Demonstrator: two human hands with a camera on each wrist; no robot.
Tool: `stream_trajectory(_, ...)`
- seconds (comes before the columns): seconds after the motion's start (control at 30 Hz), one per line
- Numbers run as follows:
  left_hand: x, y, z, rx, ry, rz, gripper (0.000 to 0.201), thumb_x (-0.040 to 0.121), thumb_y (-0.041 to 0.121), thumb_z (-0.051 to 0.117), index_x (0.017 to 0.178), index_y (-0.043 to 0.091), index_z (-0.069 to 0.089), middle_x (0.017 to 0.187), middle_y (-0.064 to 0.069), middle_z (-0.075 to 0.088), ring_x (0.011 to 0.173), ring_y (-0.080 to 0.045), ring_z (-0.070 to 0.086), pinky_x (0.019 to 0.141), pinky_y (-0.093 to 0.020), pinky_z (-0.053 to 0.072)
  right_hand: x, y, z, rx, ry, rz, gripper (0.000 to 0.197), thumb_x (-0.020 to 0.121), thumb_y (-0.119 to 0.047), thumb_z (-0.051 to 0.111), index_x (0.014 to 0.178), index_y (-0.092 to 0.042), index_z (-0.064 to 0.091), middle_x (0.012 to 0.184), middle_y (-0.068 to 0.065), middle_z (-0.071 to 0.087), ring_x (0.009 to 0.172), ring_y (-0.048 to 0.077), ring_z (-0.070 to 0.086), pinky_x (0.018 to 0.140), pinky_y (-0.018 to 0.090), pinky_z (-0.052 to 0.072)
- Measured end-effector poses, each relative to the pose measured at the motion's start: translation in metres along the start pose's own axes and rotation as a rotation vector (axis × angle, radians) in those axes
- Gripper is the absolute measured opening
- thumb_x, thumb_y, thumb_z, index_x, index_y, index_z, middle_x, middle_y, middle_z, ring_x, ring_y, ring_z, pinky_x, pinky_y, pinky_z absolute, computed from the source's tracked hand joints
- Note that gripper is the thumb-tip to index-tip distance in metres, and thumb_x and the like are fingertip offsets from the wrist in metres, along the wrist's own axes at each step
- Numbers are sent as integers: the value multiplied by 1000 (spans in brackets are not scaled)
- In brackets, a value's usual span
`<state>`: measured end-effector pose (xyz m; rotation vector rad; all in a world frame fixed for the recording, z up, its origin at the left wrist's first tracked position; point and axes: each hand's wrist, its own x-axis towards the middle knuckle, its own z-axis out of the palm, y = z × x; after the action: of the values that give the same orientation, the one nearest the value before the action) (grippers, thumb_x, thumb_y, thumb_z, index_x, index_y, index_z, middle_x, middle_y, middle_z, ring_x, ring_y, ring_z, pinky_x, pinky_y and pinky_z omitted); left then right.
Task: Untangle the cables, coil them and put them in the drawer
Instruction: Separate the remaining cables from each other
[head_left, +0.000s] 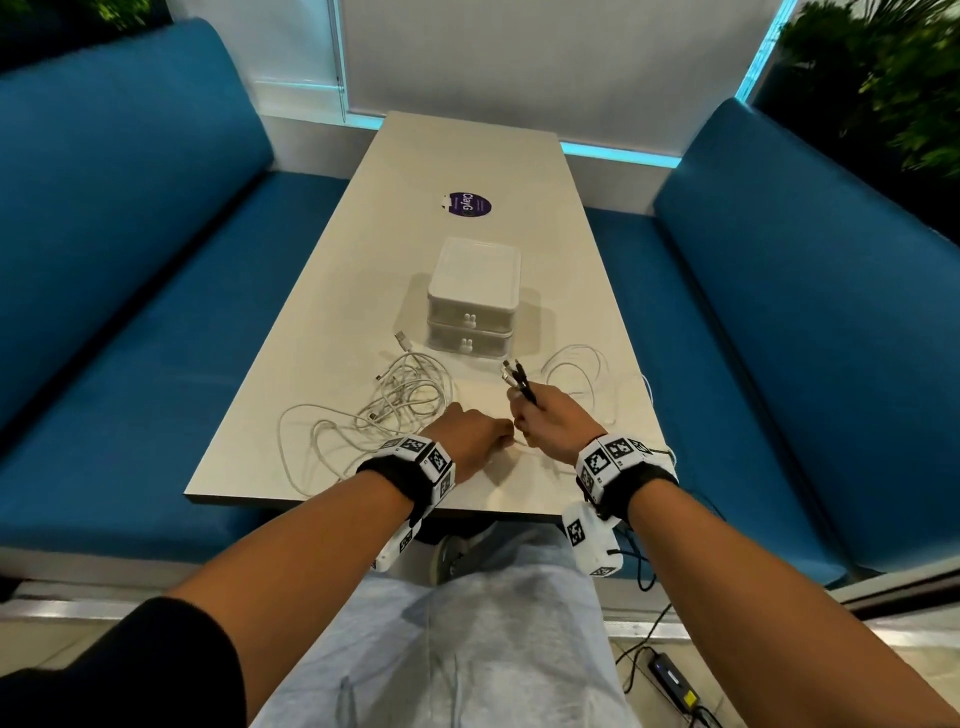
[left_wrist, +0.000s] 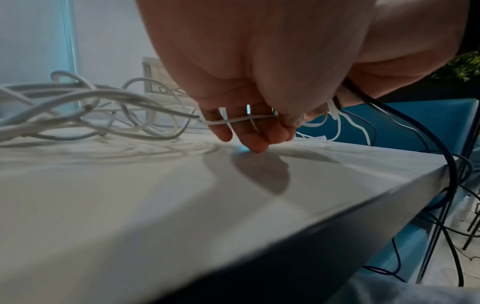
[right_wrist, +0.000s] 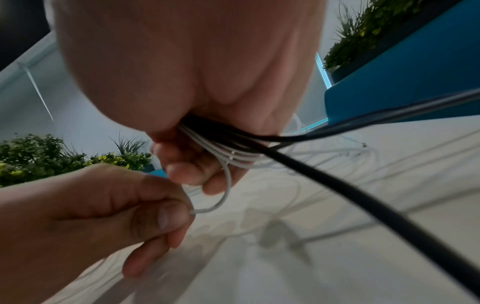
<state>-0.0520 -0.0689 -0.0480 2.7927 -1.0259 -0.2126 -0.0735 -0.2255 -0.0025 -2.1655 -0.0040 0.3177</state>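
A tangle of white cables lies on the pale table left of centre. More white cable loops lie to the right. My right hand grips a bundle of white and black cables, and their plug ends stick up out of the fist. My left hand pinches a thin white cable that runs from the tangle to the right hand's bundle. A white two-drawer box stands just beyond the hands with both drawers closed.
Blue benches flank the table on both sides. A round purple sticker sits beyond the box. Black cables hang over the table's near right corner toward the floor, where a power adapter lies. Plants stand behind the right bench.
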Motion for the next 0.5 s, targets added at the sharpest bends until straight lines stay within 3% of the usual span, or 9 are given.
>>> stream_trajectory(0.17,2,1,3,92,30,54,26,103,33,40,106,23,64,95,-3,68,92,-27,56,80,-38,31,-3,0,1,-293,-15,-25,33,100,-34,44,72,-21,55,74,3,63,70,21,57,66,31,42)
stream_trajectory(0.27,-1,-8,3,-8,95,49,23,102,32,45,100,21,65,91,-6,69,91,-30,55,76,-37,34,-2,7,-6,-476,-37,-34,27,100,-32,44,87,-15,62,87,11,68,82,29,61,74,36,47)
stream_trajectory(0.37,-5,-23,1,-6,146,70,21,102,30,47,101,20,66,94,-2,70,95,-26,53,75,-34,27,-5,21,-18,-696,-18,6,30,100,-32,44,108,-9,60,100,17,66,91,35,62,75,37,47)
stream_trajectory(0.5,-11,-44,-3,-5,181,0,25,104,29,44,105,19,66,99,-3,70,96,-29,55,76,-35,29,-15,43,-42,-865,65,151,30,101,-32,39,115,-11,56,104,15,63,90,33,63,72,37,49)
